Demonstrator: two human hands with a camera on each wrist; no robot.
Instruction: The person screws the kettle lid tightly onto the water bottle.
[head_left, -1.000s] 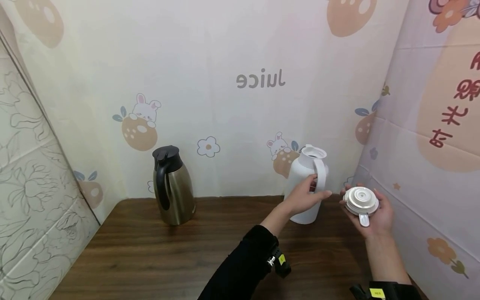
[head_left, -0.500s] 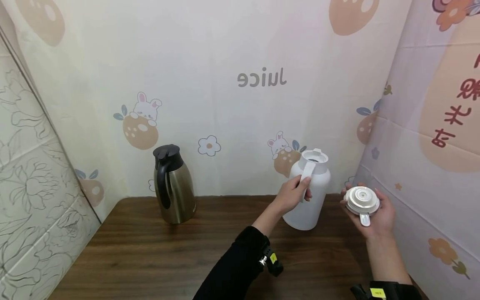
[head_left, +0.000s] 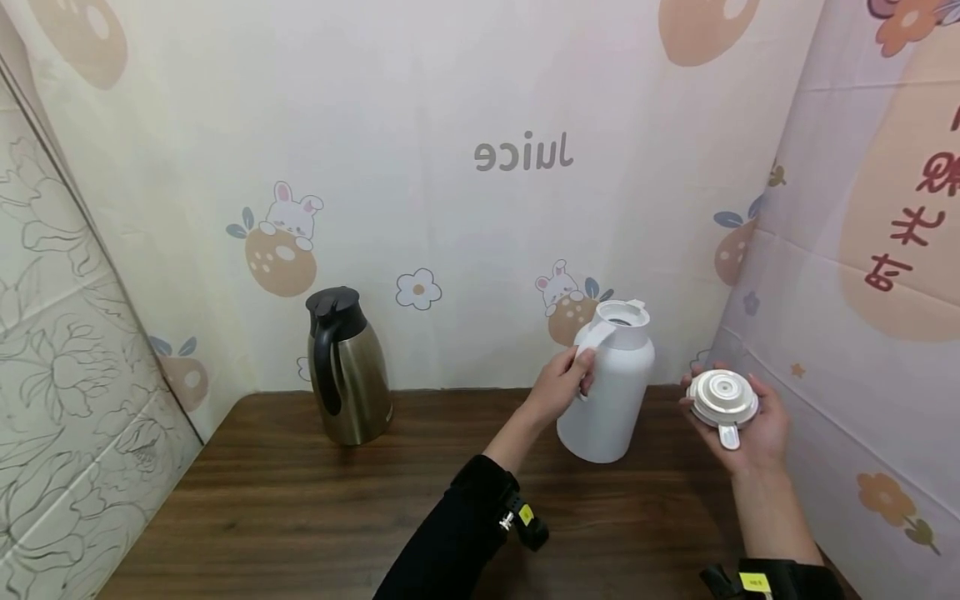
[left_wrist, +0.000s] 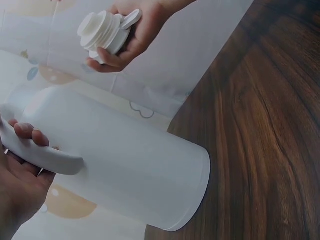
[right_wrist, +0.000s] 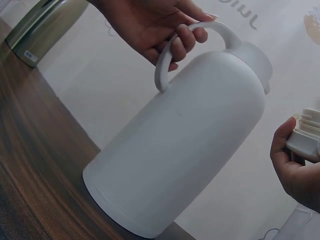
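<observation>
A white thermos jug (head_left: 611, 392) stands on the right part of the table, its mouth uncovered. My left hand (head_left: 558, 387) grips the jug's handle (left_wrist: 45, 156), fingers curled round it, as both wrist views also show. To the right of the jug, my right hand (head_left: 761, 437) holds the white screw-in lid (head_left: 724, 398) above the table, threaded side up with its small lever pointing towards me. In the left wrist view the threads of the lid (left_wrist: 104, 34) show clearly, with fingers wrapped around its rim.
A bronze-coloured thermos jug (head_left: 356, 387) with a black top and handle stands at the left back of the wooden table (head_left: 300, 517). A printed cloth (head_left: 450, 217) hangs behind the table, and another (head_left: 862, 375) closes off the right side.
The white jug's handle has swung from the right front to the left, with my left hand now gripping it. The jug's base has shifted slightly nearer. My right hand stays with the lid.
</observation>
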